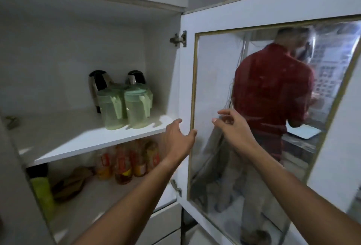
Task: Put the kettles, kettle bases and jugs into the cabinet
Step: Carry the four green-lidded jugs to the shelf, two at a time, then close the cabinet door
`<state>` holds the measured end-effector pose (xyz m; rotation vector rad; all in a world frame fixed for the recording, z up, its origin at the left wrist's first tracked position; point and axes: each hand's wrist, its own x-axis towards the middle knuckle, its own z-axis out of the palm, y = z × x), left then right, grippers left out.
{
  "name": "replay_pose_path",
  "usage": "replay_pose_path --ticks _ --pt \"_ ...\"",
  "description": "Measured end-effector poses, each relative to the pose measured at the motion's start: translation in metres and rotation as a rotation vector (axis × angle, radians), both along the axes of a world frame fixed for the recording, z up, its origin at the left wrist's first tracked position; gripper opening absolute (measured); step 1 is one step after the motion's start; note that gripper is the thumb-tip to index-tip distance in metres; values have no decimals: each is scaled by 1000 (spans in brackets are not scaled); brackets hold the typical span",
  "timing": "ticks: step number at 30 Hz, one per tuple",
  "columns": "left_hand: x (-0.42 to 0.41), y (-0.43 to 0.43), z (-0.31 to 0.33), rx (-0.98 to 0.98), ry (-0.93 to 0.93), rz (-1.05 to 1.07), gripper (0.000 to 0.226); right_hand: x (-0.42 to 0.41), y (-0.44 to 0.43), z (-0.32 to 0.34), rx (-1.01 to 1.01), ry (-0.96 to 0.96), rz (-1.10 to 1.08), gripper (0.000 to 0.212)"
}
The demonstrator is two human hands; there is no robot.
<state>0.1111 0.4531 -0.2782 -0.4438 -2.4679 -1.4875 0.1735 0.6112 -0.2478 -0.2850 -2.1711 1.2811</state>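
Two kettles (97, 84) and two jugs (111, 108) already shelved, up left of the fingers. Left hand (178, 139) spread, empty, near the door (254, 22) edge; right hand (232, 127) loosely curled, empty too. Could pinch fingers if swung shut carelessly.

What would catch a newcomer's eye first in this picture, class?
Two pale green jugs stand side by side on the upper shelf, with two dark kettles right behind them. Both hands, left hand and right hand, reach open and empty toward the open glass door, through which a person in a red shirt shows.
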Motion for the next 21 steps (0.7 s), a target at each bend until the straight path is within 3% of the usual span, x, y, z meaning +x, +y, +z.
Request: replay_pose_path --ticks 8,13,15,21 --pt "140 153 64 -110 287 -263 68 173 98 48 126 260 -347 17" --pt "209 222 107 -33 503 -381 65 247 139 76 145 452 -596 12" --pt "218 238 117 13 529 -374 66 254 155 78 35 427 -619 15" --pt "208 260 129 40 571 -276 67 232 172 56 -74 57 -461 41"
